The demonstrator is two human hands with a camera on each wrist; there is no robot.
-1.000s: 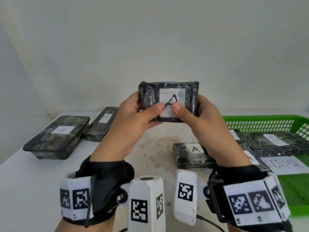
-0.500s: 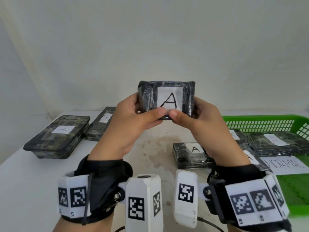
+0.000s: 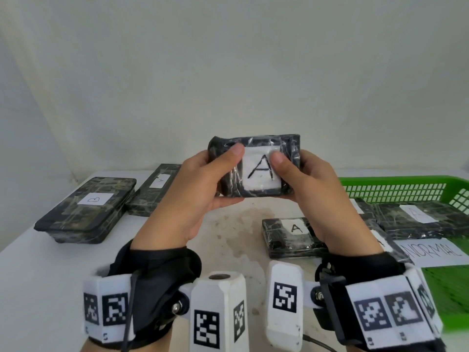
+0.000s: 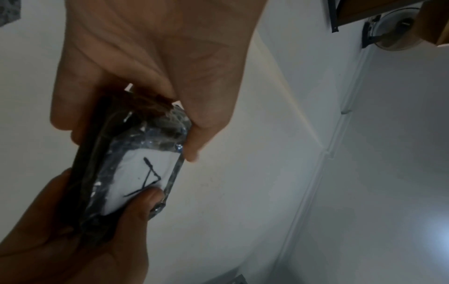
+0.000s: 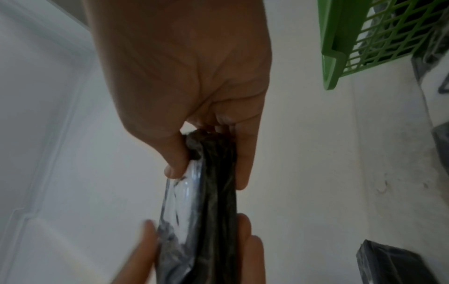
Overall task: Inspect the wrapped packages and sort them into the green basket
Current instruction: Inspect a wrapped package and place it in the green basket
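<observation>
Now both thumbs [image 3: 234, 151] higher on package [image 3: 256, 166].

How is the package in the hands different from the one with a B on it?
The held package is small and says A; the B package is long and bigger. The held package is up in the air, pinched by the left hand and right hand; the B package lies flat on the table, untouched. Both are dark, shiny-wrapped, with a white label.

2 packages [image 3: 86, 212] lie left on the desk [image 3: 38, 275], 1 package [image 3: 291, 237] right of centre, the basket [image 3: 393, 184] far right holding more.
</observation>
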